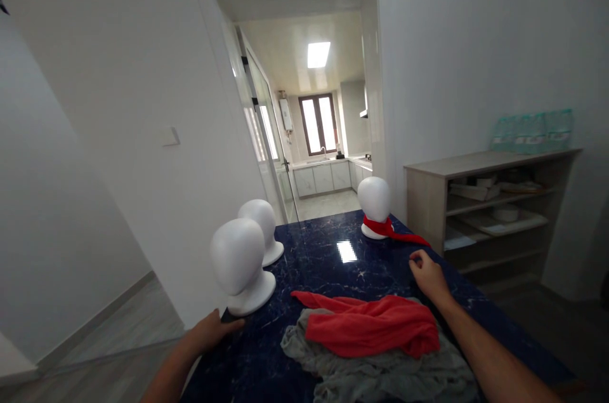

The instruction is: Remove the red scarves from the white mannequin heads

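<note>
Three smooth white mannequin heads (pixel 238 257) stand on a dark-blue marbled worktop (pixel 311 266); the right-hand one wears a red fabric band (pixel 379 228) around its neck. Step: apparently, work on the band; grasping its tail calls for uncurling the right hand (pixel 429 278). Its fingers curl nearby, seemingly empty. Left hand (pixel 212 332): at the worktop's edge, thumb extended, finger closure unclear.

Our left hand (pixel 213 330) sits at 7 o'clock, thumb (pixel 234 325) stretched toward 3 o'clock. Our right hand (pixel 428 274) is at 4 o'clock, fingers (pixel 419 257) loosely curled. Our bare left forearm (pixel 174 362) slants up toward 1 o'clock; our right forearm (pixel 490 349), more of it showing, toward 10.
</note>
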Available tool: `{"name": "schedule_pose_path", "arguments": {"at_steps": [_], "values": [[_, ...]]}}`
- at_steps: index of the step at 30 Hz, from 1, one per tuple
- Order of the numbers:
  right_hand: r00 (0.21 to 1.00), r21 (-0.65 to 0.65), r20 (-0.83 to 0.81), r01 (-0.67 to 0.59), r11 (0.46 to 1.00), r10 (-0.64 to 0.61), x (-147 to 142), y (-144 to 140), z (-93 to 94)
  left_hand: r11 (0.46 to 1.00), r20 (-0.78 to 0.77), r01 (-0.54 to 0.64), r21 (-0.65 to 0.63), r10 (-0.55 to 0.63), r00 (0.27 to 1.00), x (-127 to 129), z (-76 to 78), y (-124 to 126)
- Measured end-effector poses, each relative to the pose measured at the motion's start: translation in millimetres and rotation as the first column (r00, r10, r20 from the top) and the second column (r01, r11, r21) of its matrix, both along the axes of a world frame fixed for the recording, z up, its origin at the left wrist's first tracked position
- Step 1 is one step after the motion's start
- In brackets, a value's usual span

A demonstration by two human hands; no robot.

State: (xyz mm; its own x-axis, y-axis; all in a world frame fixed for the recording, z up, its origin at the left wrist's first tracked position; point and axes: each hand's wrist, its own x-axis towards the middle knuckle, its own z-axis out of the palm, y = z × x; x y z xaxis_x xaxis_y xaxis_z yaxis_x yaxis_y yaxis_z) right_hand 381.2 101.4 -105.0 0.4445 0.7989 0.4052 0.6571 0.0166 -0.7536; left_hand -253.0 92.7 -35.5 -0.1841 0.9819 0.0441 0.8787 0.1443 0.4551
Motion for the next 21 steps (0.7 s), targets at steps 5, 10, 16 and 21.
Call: {"name": "schedule_pose_path", "arguments": {"at_steps": [5,10,16,21], "values": [[1.0,0.003,0.011,-0.001,1.0,0.001,0.3,-0.8,1.9,0.986,-0.128,0.129,-0.105,-0.142,0.982,58.5,9.2,-35.3],[1.0,-0.004,0.0,0.004,1.0,-0.004,0.2,-5.1,5.3,0.724,0.002,0.685,0.082,-0.687,0.727,178.6,30.6,-62.3],[1.0,-0.005,-0.007,0.006,1.0,-0.006,0.7,-5.1,6.4,0.397,-0.079,0.917,0.029,-0.914,0.398,271.4,9.1,-97.3],[1.0,0.016,0.016,0.002,1.0,-0.003,-0.1,-3.7,6.2,0.458,-0.157,0.887,0.056,-0.874,0.461,305.5,-27.5,-93.3]]}}
